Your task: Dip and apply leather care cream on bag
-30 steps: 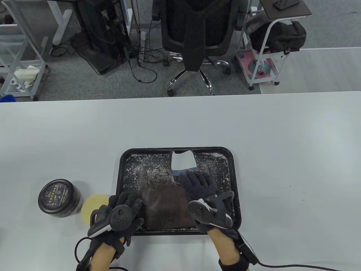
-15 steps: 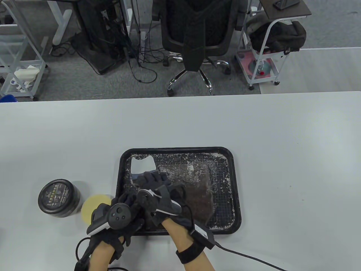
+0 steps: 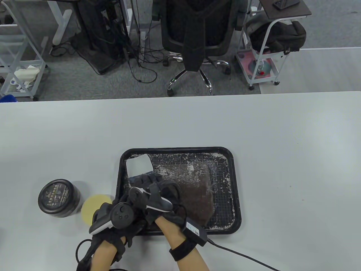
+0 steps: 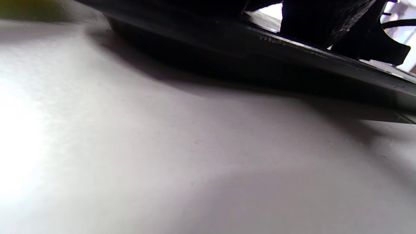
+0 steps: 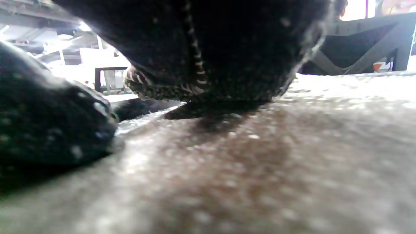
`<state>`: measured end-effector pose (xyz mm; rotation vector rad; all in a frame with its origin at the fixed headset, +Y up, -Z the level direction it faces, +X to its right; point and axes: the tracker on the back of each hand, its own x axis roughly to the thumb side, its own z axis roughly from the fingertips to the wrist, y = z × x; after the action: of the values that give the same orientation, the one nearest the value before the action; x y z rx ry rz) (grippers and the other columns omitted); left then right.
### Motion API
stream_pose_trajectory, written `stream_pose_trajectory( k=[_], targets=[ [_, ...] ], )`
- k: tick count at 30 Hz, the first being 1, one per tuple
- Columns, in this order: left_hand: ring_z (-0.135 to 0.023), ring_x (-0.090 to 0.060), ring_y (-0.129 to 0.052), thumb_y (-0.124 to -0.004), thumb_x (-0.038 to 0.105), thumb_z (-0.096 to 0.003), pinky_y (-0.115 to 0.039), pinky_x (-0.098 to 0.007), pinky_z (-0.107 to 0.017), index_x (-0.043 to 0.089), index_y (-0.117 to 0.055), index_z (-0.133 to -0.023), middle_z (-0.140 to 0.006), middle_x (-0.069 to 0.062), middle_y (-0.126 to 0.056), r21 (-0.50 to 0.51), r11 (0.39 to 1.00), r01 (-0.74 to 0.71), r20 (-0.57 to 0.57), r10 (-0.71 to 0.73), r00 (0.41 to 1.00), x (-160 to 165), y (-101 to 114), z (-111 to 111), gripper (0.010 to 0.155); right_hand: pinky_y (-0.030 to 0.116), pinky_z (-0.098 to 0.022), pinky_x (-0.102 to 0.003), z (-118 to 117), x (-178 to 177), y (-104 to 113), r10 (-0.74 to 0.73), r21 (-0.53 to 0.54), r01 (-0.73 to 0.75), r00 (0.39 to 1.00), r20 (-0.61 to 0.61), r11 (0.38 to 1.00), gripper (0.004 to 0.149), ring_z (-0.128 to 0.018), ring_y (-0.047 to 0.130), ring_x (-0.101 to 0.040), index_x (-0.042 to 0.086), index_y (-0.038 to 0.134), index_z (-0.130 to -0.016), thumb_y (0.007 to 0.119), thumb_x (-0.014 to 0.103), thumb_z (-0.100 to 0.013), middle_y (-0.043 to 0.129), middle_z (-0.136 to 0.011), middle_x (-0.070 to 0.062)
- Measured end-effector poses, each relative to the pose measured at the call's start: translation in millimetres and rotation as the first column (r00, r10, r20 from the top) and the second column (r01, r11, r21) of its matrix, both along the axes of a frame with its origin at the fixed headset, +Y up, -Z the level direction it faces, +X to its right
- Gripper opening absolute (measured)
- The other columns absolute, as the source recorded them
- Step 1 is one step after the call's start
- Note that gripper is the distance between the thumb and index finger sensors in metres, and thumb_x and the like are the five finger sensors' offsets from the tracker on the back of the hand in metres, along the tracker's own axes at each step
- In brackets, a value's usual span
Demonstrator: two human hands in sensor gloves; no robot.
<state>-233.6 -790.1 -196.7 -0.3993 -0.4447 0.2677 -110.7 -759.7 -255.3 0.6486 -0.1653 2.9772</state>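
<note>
Two gloved hands are seen at the lower centre of the table view. The right hand [image 3: 153, 194] is pressed flat on a pale cloth [image 3: 138, 165] at the upper left of the black tray [image 3: 237, 197], over the brown bag [image 3: 194, 194] lying inside it. The left hand [image 3: 121, 217] is rested on the tray's lower left corner; how wide its grip is cannot be told. A dark cream jar [image 3: 57, 197] and its yellow lid [image 3: 94, 207] are set on the desk [image 3: 282, 135], left of the tray.
</note>
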Motion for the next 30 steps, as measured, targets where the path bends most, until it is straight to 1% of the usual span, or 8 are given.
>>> stream_pose_trajectory(
  k=[4, 10, 19, 24, 27, 30],
  targets=[
    [-0.103, -0.054, -0.040, -0.075, 0.051, -0.0533, -0.030, -0.061, -0.072, 0.007, -0.047, -0.110, -0.114, -0.026, -0.035, 0.002, 1.000, 0.009, -0.002, -0.009, 1.000, 1, 0, 0, 0.077, 0.074, -0.063, -0.051, -1, 8, 0, 0.073, 0.017, -0.073, 0.997, 0.024, 0.997, 0.044, -0.087, 0.094, -0.037, 0.021, 0.083, -0.094, 0.092, 0.025, -0.051, 0.092, -0.093, -0.014],
    [-0.103, -0.054, -0.040, -0.075, 0.051, -0.0535, -0.030, -0.061, -0.072, 0.007, -0.046, -0.110, -0.114, -0.026, -0.035, 0.005, 1.000, 0.016, -0.012, -0.016, 1.000, 2, 0, 1, 0.077, 0.074, -0.063, -0.051, -2, 26, 0, 0.120, 0.023, -0.121, 0.991, 0.061, 0.992, 0.044, -0.087, 0.094, -0.037, 0.021, 0.083, -0.094, 0.092, 0.024, -0.051, 0.092, -0.093, -0.014],
    [-0.103, -0.053, -0.040, -0.075, 0.051, -0.0533, -0.030, -0.061, -0.072, 0.008, -0.047, -0.110, -0.114, -0.026, -0.035, 0.006, 1.000, 0.012, -0.018, -0.012, 1.000, 3, -1, 2, 0.077, 0.073, -0.063, -0.052, -6, 62, -3, 0.155, -0.008, -0.156, 0.977, 0.149, 0.988, 0.045, -0.087, 0.093, -0.038, 0.021, 0.083, -0.095, 0.091, 0.024, -0.051, 0.090, -0.095, -0.014],
    [-0.103, -0.053, -0.041, -0.075, 0.051, -0.0532, -0.030, -0.061, -0.072, 0.008, -0.047, -0.110, -0.114, -0.026, -0.035, 0.009, 1.000, 0.009, -0.020, -0.008, 1.000, 3, -2, 2, 0.077, 0.073, -0.064, -0.051, -8, 84, -1, 0.227, -0.038, -0.225, 0.950, 0.212, 0.974, 0.045, -0.088, 0.093, -0.037, 0.023, 0.082, -0.095, 0.091, 0.025, -0.051, 0.090, -0.096, -0.012],
    [-0.103, -0.053, -0.041, -0.075, 0.051, -0.0532, -0.030, -0.061, -0.072, 0.008, -0.047, -0.110, -0.114, -0.026, -0.036, 0.007, 1.000, 0.008, -0.021, -0.008, 1.000, 3, -2, 2, 0.077, 0.072, -0.064, -0.052, -9, 98, 1, 0.208, -0.046, -0.203, 0.946, 0.248, 0.978, 0.045, -0.089, 0.092, -0.037, 0.023, 0.083, -0.095, 0.091, 0.024, -0.051, 0.090, -0.096, -0.012],
    [-0.103, -0.053, -0.041, -0.075, 0.051, -0.0533, -0.030, -0.061, -0.072, 0.008, -0.047, -0.110, -0.114, -0.026, -0.036, 0.006, 1.000, 0.005, -0.022, -0.005, 1.000, 2, -2, 2, 0.077, 0.073, -0.064, -0.052, -10, 110, 4, 0.221, -0.041, -0.218, 0.932, 0.288, 0.975, 0.045, -0.089, 0.092, -0.037, 0.023, 0.083, -0.095, 0.091, 0.024, -0.051, 0.090, -0.096, -0.012]
  ],
)
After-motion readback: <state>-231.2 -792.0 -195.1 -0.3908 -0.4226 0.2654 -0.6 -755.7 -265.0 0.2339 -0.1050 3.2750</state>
